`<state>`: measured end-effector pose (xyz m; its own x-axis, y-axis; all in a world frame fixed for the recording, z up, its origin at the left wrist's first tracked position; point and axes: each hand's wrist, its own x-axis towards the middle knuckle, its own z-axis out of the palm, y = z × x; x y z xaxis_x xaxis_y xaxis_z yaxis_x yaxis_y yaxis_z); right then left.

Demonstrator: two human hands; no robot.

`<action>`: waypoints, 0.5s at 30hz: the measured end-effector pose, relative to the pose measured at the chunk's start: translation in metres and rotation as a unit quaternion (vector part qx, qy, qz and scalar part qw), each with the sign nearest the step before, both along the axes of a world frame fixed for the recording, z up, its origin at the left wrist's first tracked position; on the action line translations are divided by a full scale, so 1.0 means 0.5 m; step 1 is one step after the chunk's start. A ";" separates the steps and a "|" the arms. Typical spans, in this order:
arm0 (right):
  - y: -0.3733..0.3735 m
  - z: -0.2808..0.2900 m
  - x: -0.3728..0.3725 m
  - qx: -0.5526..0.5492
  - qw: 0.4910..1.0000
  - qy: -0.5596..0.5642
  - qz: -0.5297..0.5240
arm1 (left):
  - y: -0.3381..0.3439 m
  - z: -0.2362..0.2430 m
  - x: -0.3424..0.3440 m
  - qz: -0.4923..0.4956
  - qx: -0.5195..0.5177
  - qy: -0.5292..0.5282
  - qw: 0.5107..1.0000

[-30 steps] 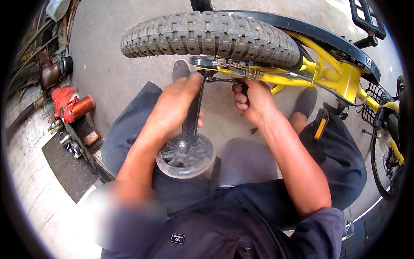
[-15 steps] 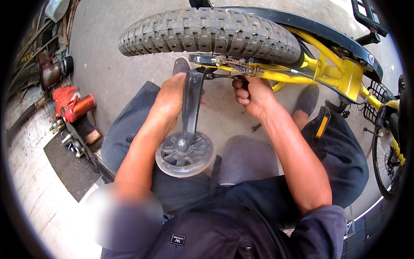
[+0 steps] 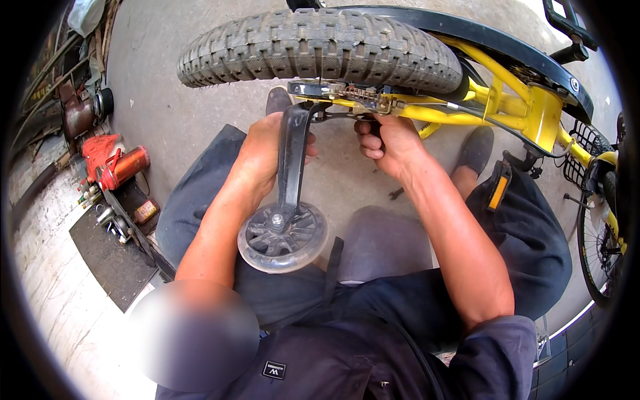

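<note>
Concrete floor (image 3: 167, 87), grey, bare stretch on the left side. Upper left: whitish plastic bag (image 3: 87, 17) by a pile of thin rods (image 3: 53, 63). Below these, rusty brown metal housing (image 3: 77, 113) with a black round end. Red cloth (image 3: 99, 150) bunched just beside a shiny red cylinder (image 3: 130, 165). Near them, small container (image 3: 145, 211) with pale label; silver metal parts (image 3: 117, 228) at the upper end of a dark flat board (image 3: 110, 263). Lower right: dark tiles (image 3: 567, 357).
</note>
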<state>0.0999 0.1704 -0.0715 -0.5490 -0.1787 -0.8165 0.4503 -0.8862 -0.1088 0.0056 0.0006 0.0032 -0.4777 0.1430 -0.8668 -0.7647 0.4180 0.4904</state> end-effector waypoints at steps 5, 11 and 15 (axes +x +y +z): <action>0.002 -0.012 0.008 -0.019 1.000 -0.004 -0.021 | 0.019 0.018 0.003 -0.023 -0.031 0.005 0.999; -0.003 -0.001 0.000 -0.006 0.999 -0.015 -0.033 | 0.020 0.018 0.000 -0.037 -0.033 -0.004 0.999; -0.004 0.006 -0.003 0.004 0.999 -0.017 -0.028 | 0.022 0.017 -0.002 -0.037 -0.038 -0.004 0.999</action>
<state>0.0984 0.1686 -0.0686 -0.5307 -0.1411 -0.8357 0.4033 -0.9093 -0.1026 0.0046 0.0118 0.0115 -0.4610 0.1114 -0.8804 -0.7345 0.5088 0.4490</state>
